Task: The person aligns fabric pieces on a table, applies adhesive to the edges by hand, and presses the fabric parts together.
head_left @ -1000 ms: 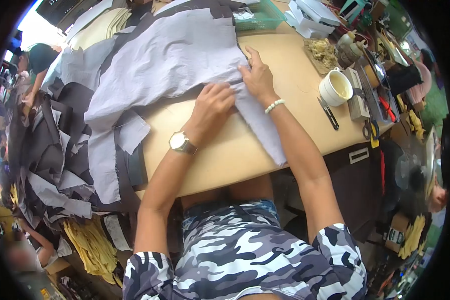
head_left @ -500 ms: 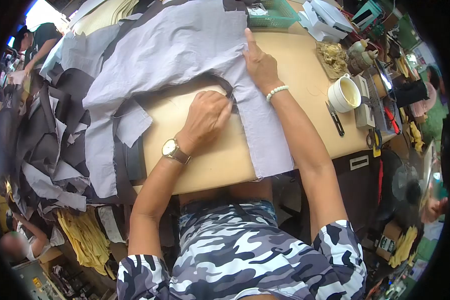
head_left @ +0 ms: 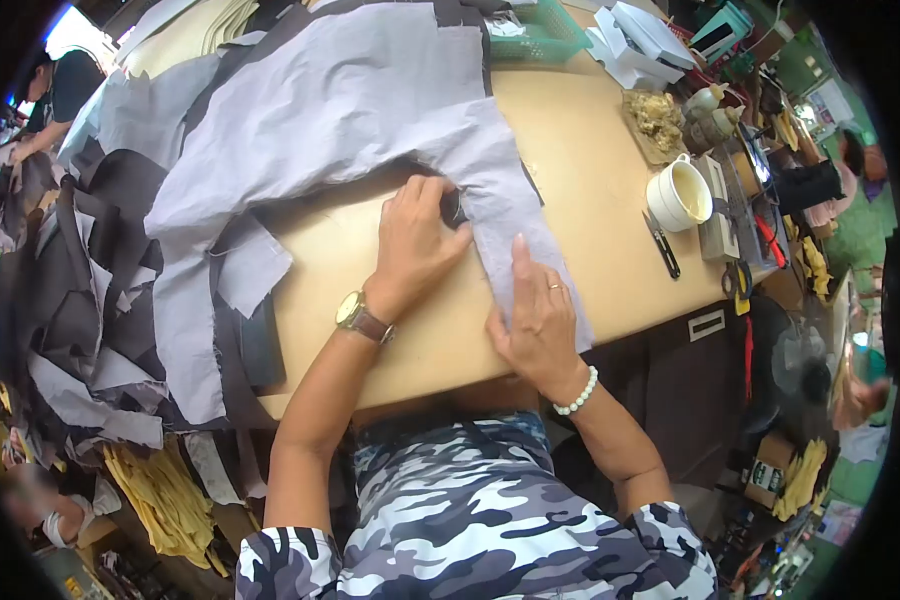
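Pale grey cloth (head_left: pixel 320 120) lies spread over the surface (head_left: pixel 570 130), ahead of both hands; its curved inner edge passes by the left hand (head_left: pixel 418 245), and one strip of it runs down under the right hand (head_left: pixel 542 325). Dark cloth (head_left: pixel 415 163) shows along that curved edge.

Left hand: fingers bent at the edge, thumb toward the strip; whether it pinches cloth cannot be told. Right hand: index finger extended over the strip, near its lower end, clamped on nothing. The two are apart from each other.

On the wrists: watch (head_left: pixel 348 308) left, bead bracelet (head_left: pixel 580 393) right.

Well right of the right hand: black knife (head_left: pixel 662 245), white cup (head_left: pixel 662 200) just past it, scissors (head_left: pixel 738 285) by the near edge. Far beyond both: green basket (head_left: pixel 545 42).

Left of the left hand: heap of dark and pale pieces (head_left: pixel 100 270). Farther left and ahead, a co-worker (head_left: pixel 75 85) in a dark top.
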`<state>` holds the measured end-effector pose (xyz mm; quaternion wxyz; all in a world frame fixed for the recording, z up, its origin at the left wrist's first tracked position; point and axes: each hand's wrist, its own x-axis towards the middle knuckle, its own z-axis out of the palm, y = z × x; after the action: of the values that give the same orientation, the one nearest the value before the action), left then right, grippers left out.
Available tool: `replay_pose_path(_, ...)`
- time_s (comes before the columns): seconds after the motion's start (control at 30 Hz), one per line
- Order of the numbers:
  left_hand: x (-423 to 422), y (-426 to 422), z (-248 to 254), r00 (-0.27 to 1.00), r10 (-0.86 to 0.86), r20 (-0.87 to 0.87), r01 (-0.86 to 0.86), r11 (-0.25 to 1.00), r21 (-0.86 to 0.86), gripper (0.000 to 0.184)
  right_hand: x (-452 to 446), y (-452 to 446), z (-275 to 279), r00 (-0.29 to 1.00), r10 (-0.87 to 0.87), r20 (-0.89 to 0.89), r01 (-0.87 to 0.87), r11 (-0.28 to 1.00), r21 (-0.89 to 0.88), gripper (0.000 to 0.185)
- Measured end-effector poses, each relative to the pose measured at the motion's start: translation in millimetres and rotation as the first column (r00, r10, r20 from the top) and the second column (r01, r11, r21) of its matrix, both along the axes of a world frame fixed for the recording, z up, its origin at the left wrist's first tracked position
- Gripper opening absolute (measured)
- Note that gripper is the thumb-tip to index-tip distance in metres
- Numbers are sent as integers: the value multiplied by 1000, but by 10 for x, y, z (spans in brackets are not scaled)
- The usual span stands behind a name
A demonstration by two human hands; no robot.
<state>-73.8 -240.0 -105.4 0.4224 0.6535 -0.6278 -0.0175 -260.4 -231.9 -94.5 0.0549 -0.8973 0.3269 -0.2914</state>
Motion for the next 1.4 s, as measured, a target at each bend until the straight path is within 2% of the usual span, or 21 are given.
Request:
replay_pose_path(0.03, -58, -32, 5, 998, 40, 37, -40, 999, -1, 33, -12, -14, -16, 999, -30, -45, 31, 999, 22, 74)
replay_pose_path(0.13, -78, -213, 13, 979, -89, -185, 110, 988, 110, 30, -16, -220, 59, 985, -67, -159, 71, 997, 16, 69)
replay_pose_path(0.17, -26, -334, -65, 983, -177, -46, 175, 984, -38, 25, -22, -338, 127, 978, -69, -195, 70, 998, -2, 67)
replay_pose_path(0.27, 197, -647, 72, 895, -179, 409, 209, 977, -31, 17, -123, -649, 418, 978, -174, -118, 165, 983, -81, 65)
replay_pose_path(0.37, 391, -789, 334, 744, -161, 648, 386, 896, -220, 3, -179, -567, 622, 999, 10, 50, 2, 972, -233, 64)
replay_pose_path(0.47, 526, -733, 246, 579, -126, 806, 402, 904, -148, 3, -208, -298, 349, 995, 77, -69, -93, 961, -259, 62)
replay_pose_path(0.5, 567, -691, 118, 578, -217, 786, 388, 921, -31, 3, -216, -191, 216, 992, 87, -95, -106, 969, -222, 61)
replay_pose_path(0.57, 546, -536, 64, 639, -196, 744, 315, 949, -21, 5, -215, -29, 3, 983, 115, -143, -136, 979, -149, 60)
replay_pose_path(0.6, 549, -499, 45, 668, -183, 721, 279, 960, -15, 5, -208, 3, -3, 986, 132, -102, -147, 978, -150, 59)
replay_pose_path(0.67, 586, -512, 15, 790, -193, 581, 230, 973, 9, 7, -205, 61, 19, 986, 167, -23, -168, 974, -152, 58)
replay_pose_path(0.77, 556, -512, 122, 931, -189, 311, 169, 981, 91, 14, -220, 179, 77, 969, 248, -19, -249, 961, -118, 56)
replay_pose_path(0.87, 387, -434, 269, 984, -148, 102, 137, 984, 114, 17, -221, 262, -6, 954, 300, 7, -298, 950, -97, 54)
replay_pose_path(1.0, 254, -422, 99, 977, -188, 100, 188, 982, 15, 27, -262, 315, -67, 949, 306, 68, -303, 951, -58, 53)
replay_pose_path(1.03, 240, -421, 37, 974, -200, 111, 193, 979, 64, 29, -280, 327, -80, 952, 297, 73, -294, 955, -48, 54)
replay_pose_path(1.13, 183, -355, -46, 969, -203, 140, 179, 969, 169, 37, -418, 315, -32, 943, 322, 84, -330, 936, 121, 54)
replay_pose_path(1.23, 123, -294, -75, 973, -185, 141, 161, 973, 165, 48, -703, -48, 252, 971, 232, 58, -234, 972, 33, 52)
replay_pose_path(1.27, 116, -303, -48, 972, -194, 135, 169, 969, 179, 50, -819, -246, 366, 996, 38, 87, -36, 999, -23, 48)
replay_pose_path(1.3, 109, -293, 6, 971, -202, 126, 175, 965, 197, 53, -962, -477, 534, 994, -101, 31, 104, 986, -133, 44)
replay_pose_path(1.37, 163, -295, -4, 966, -212, 148, 173, 955, 243, 64, -1267, -956, 678, 886, -457, -74, 426, 867, -260, 45)
replay_pose_path(1.4, 168, -292, 0, 965, -223, 139, 183, 951, 250, 65, -1455, -1181, 678, 861, -494, -123, 456, 855, -248, 46)
